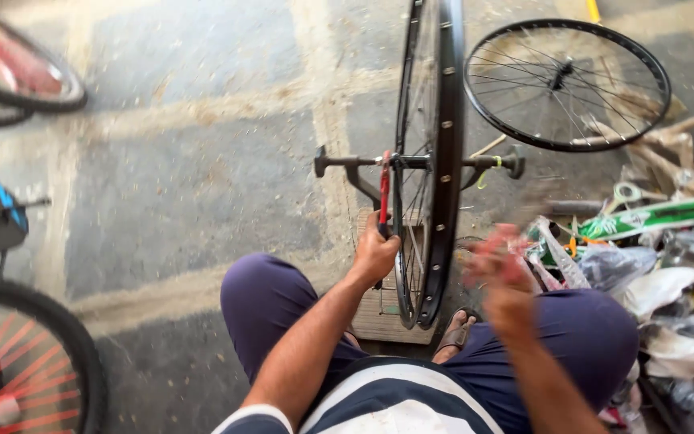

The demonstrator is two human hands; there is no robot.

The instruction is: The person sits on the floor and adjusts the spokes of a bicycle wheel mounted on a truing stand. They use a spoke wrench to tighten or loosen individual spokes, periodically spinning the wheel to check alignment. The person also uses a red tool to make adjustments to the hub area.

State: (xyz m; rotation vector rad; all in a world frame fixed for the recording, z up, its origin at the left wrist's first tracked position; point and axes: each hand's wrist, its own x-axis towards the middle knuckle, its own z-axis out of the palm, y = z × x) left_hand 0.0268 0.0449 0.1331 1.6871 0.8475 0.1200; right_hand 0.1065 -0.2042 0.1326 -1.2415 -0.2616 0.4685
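gripping a red-handled tool (384,191) beside the rim (437,161), left hand (375,253) fingers closed; right hand (498,264) blurred, seemingly open.

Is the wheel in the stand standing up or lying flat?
Standing up: the wheel sits edge-on in the stand.

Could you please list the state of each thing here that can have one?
Wheel rim: upright, mounted in the stand.
Red-handled tool: gripped, held at the spokes.
Left hand: closed on the tool.
Right hand: motion-blurred, seems empty.
Second wheel: lying flat on the floor.
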